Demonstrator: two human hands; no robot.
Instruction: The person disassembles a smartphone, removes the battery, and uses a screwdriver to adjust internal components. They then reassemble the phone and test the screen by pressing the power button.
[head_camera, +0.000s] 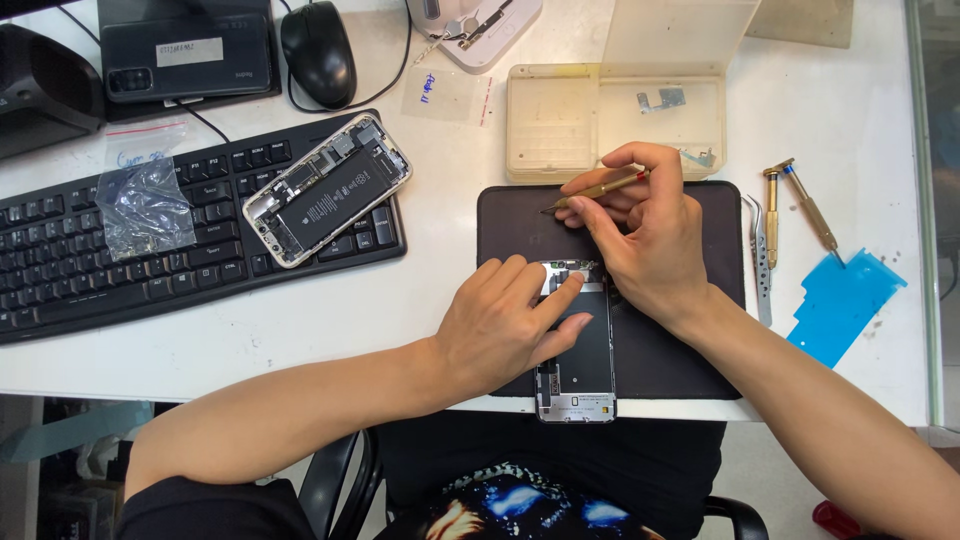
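A phone screen assembly (583, 350) lies face down on a dark work mat (690, 360) at the table's front edge. My left hand (505, 325) presses on it, thumb and fingers spread over its upper left part. My right hand (645, 235) hovers at the assembly's top end and holds a small brass screwdriver (598, 188), tip pointing left. An opened phone body (328, 188) with its black battery showing rests on a black keyboard (150, 245) to the left.
A beige parts box (560, 125) with open lid sits behind the mat. Tweezers (761, 258), two more brass screwdrivers (795, 205) and a blue film sheet (845, 305) lie to the right. A mouse (318, 50), plastic bags (145, 205) and another phone (188, 52) are at the back left.
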